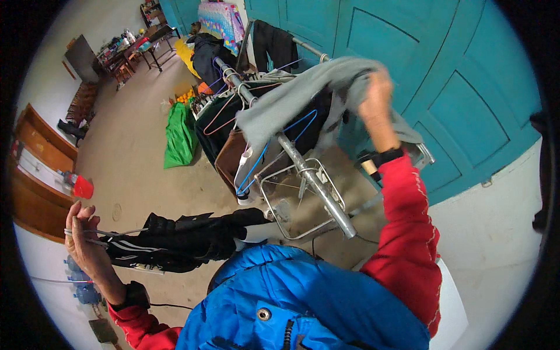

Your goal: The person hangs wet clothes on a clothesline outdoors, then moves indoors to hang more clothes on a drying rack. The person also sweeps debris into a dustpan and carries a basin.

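Observation:
On the left, my left hand [85,238] has its fingers closed around a thin grey clothes hanger [120,232]. From it hangs a black garment [175,240] with white stripes, stretching toward my body. At the upper right, my right hand [377,98], slightly blurred, grips a grey garment [302,96]. That cloth lies across the metal clothes rack, and part of it droops behind my wrist. Below it, a blue hanger [262,164] and a pink hanger [221,113] are on the rack's rail [317,183] among dark garments.
A white wire frame [284,234] surrounds the near rail end. Teal doors [385,57] stand behind the rack. On the floor are a green bag [180,135], oranges [186,96] and a red bucket [83,187]. Blue water bottles [85,291] stand at lower left.

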The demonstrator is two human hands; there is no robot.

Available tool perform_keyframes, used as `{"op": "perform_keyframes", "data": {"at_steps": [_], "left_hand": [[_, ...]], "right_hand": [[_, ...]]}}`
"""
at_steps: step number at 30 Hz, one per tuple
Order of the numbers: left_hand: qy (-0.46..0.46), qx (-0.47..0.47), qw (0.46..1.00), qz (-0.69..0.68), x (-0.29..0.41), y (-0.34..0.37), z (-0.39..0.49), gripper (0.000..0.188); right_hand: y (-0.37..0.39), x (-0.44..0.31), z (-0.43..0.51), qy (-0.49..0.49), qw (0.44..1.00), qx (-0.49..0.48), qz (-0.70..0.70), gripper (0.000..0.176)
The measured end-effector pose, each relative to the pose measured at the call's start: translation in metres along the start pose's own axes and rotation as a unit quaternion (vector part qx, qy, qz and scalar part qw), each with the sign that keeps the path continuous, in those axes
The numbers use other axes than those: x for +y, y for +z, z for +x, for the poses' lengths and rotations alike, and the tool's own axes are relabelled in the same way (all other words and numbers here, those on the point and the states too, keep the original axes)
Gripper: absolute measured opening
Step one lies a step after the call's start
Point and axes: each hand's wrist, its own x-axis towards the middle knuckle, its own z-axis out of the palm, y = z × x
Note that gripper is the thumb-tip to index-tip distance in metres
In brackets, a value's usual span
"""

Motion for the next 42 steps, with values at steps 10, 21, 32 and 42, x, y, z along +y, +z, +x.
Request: {"op": "perform_keyframes", "data": {"at_steps": [10,21,32,42], "left_hand": [[-0.022,0.009,1.000,0.018,-0.009,0.007,0.003,0.037],[-0.037,-0.011,0.997,0.067,-0.010,0.008,0.004,0.040],[-0.005,-0.058,0.998,-0.018,-0.024,-0.011,0.012,0.041],[-0.013,-0.017,1.000,0.006,-0.022,-0.026,0.002,0.040]], "right_hand": [[-0.128,-0.032,-0.024,-0.019,0.816,-0.320,-0.482,0.050],[-0.245,-0.064,-0.188,0.194,0.856,-0.305,-0.369,0.051],[-0.233,-0.012,-0.294,0.418,0.820,-0.287,-0.265,0.016],[-0.305,0.056,-0.311,0.299,0.797,-0.418,-0.317,0.011]]}}
